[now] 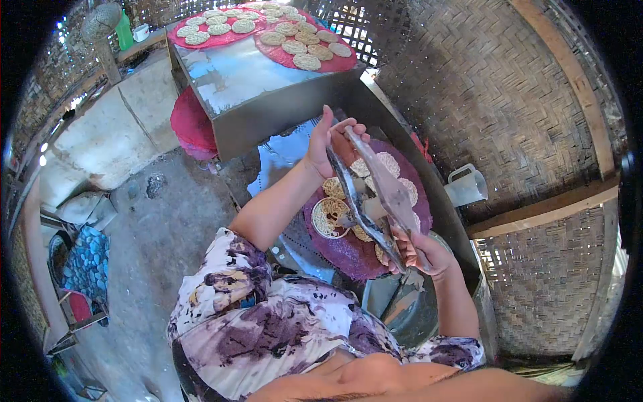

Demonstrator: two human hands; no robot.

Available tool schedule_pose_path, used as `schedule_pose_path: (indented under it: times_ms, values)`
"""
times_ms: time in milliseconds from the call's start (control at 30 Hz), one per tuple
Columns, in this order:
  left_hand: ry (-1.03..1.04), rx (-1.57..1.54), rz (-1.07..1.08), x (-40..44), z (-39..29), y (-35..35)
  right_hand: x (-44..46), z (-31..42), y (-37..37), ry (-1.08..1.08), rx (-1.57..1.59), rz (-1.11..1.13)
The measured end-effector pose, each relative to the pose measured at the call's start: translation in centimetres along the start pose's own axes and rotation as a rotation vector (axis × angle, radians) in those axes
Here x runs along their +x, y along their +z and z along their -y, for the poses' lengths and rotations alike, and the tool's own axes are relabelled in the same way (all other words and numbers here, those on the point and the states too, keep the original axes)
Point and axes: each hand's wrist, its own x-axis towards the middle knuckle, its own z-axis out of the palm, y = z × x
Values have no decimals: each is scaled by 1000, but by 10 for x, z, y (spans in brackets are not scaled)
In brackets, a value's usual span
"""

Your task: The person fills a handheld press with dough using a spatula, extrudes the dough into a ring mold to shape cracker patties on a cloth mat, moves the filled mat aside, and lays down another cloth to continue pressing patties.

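Both my hands are wrapped round a wooden hand press (pixel 388 179), two long bars with a short pale cylinder between them. My left hand (pixel 323 142) grips the far end of the bars, its thumb pointing up. At the near end, my right hand (pixel 427 253) closes round both bars. Below the press lies a round purple mat (pixel 358 258) carrying several flat rounds of pale noodle-like strands (pixel 388 162). Under the press's middle sits a round rimmed mould (pixel 330 218) with strands inside; the press partly hides it.
Behind, a box-like table (pixel 221 80) holds pink mats (pixel 268 53) with several more strand rounds. A clear plastic jug (pixel 467 186) stands right by the woven wall (pixel 522 120). A basin (pixel 408 325) is below my right arm. Concrete floor (pixel 154 254) extends left.
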Motion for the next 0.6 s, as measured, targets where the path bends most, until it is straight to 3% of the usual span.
schedule_pose_path:
  times_ms: [233, 600]
  values:
    - [106, 16, -60, -16, 2, -12, -2, 15, 15, 54, -200, -92]
    - [117, 131, -216, -34, -22, 10, 17, 5, 45, -6, -143, -112]
